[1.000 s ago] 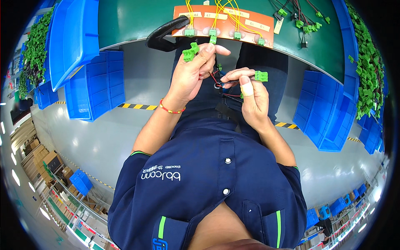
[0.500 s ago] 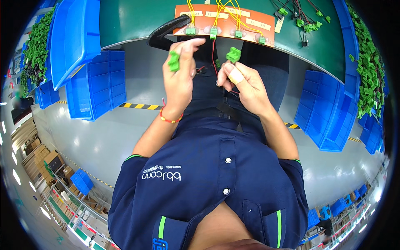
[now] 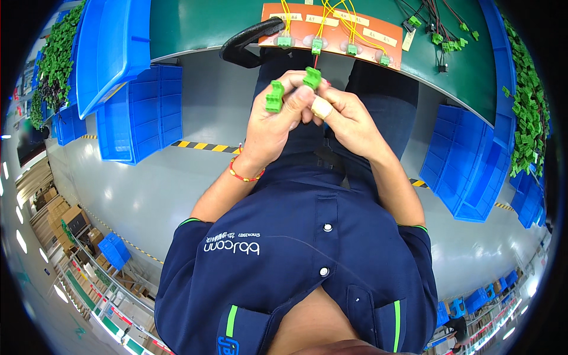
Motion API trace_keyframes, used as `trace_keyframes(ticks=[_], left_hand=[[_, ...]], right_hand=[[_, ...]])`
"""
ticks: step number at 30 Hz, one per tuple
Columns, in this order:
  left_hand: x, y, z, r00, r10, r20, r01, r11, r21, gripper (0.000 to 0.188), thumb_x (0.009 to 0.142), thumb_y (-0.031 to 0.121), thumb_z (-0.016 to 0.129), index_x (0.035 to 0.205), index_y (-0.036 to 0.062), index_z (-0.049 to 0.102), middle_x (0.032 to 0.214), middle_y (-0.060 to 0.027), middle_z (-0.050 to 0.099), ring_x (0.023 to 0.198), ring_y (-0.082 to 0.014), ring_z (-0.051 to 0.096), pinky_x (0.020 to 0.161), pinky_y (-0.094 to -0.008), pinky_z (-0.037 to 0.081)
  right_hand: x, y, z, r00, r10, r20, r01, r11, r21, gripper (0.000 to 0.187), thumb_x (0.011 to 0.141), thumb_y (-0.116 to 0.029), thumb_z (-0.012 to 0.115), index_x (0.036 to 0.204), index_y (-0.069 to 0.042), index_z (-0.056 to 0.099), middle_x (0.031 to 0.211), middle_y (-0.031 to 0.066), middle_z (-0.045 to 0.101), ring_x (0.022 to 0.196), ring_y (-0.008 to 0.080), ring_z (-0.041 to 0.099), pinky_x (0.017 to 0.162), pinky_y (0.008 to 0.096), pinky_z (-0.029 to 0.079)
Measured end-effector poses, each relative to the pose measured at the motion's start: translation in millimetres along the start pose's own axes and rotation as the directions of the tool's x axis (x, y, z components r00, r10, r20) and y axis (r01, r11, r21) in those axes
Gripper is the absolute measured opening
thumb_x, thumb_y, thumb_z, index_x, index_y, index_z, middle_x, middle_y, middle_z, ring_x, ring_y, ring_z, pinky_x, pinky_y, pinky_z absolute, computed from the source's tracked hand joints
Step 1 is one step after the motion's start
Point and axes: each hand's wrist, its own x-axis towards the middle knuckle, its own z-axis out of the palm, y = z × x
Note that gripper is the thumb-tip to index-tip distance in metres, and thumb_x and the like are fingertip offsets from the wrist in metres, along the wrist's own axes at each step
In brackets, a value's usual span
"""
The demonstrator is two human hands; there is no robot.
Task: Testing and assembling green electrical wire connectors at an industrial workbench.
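Note:
My left hand [image 3: 269, 129] is closed, with a green plug-in terminal connector [image 3: 274, 97] held against its fingers. Its thumb tip presses close to a second green terminal connector [image 3: 312, 78], which stands up between the two hands. My right hand [image 3: 353, 125] is closed around the lower end of that second connector, and its thumb wears a pale wrap [image 3: 321, 109]. The fingertips of both hands meet, hiding the connector's lower part and any wires there. Just beyond, an orange board [image 3: 302, 35] carries several green connectors with yellow wires.
A black curved handle-like part [image 3: 248, 41] juts over the green table's [image 3: 195, 26] near edge, left of the board. Black-wired green connectors [image 3: 449, 42] lie to the right. Blue bins [image 3: 139, 115] flank me, more blue bins [image 3: 458, 157] at right; green connectors are heaped on both sides.
My hands have come together: the left moved right and slightly down, the right moved a little left. The second connector now sits at the left thumb, between both hands.

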Motion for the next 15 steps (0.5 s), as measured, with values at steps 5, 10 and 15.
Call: trace_keyframes(ticks=[5, 10, 15], left_hand=[[11.8, -6.6, -9.6, 0.974, -0.089, -0.208, 0.033, 0.966, -0.256, 0.024, 0.102, 0.024, 0.053, 0.093, 0.0023, 0.061, 0.076, -0.0009, 0.058, 0.049, 0.0008, 0.031, 0.045, -0.0185, 0.024], [19.5, -12.5, -17.6, 0.960, -0.036, -0.278, -0.016, 0.983, -0.183, 0.022, 0.101, 0.020, 0.054, 0.096, 0.0002, 0.060, 0.080, -0.0052, 0.058, 0.048, 0.0005, 0.030, 0.044, -0.0176, 0.023], [24.1, -22.5, -14.4, 0.932, 0.169, -0.322, -0.143, 0.984, 0.103, 0.019, 0.100, 0.020, 0.056, 0.098, 0.0012, 0.061, 0.076, -0.0019, 0.058, 0.050, 0.0012, 0.032, 0.045, -0.0170, 0.023]], right_hand=[[-2.3, 13.9, 8.4, 0.973, -0.179, -0.145, 0.097, 0.888, -0.449, 0.012, 0.090, -0.010, 0.064, 0.097, -0.001, 0.060, 0.090, 0.0061, 0.055, 0.065, 0.0125, 0.052, 0.062, 0.0287, 0.045], [-14.5, 27.9, 4.3, 0.966, -0.128, -0.223, 0.012, 0.888, -0.459, 0.015, 0.087, -0.006, 0.063, 0.101, -0.002, 0.062, 0.086, 0.0077, 0.055, 0.066, 0.0159, 0.054, 0.064, 0.0294, 0.046], [-22.2, 33.6, 0.1, 0.972, -0.090, -0.219, -0.029, 0.873, -0.486, 0.012, 0.087, -0.005, 0.062, 0.099, -0.001, 0.061, 0.085, 0.0084, 0.055, 0.067, 0.0174, 0.055, 0.066, 0.0303, 0.047]])
